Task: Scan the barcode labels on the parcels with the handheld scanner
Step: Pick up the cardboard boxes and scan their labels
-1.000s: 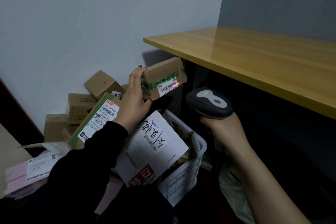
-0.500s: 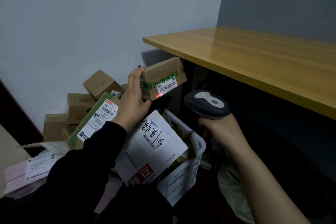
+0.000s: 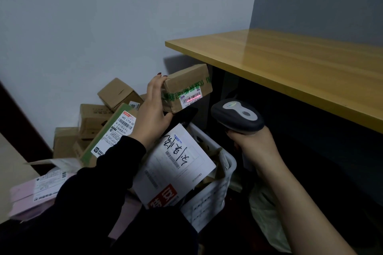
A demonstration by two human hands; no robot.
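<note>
Red line (image 3: 193, 97) back up on the barcode label (image 3: 190, 102), left hand (image 3: 153, 114) gripping the cardboard parcel (image 3: 186, 82), right hand (image 3: 256, 144) clutching the handheld scanner (image 3: 236, 117)

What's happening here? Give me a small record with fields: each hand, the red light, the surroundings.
left hand: grips a small cardboard parcel by its end, raised
right hand: grips the handheld scanner, aimed at the parcel
red beam: lies across the barcode label on that parcel
below: white basket holding a white labelled parcel
behind: a pile of brown boxes
right: wooden tabletop
</note>
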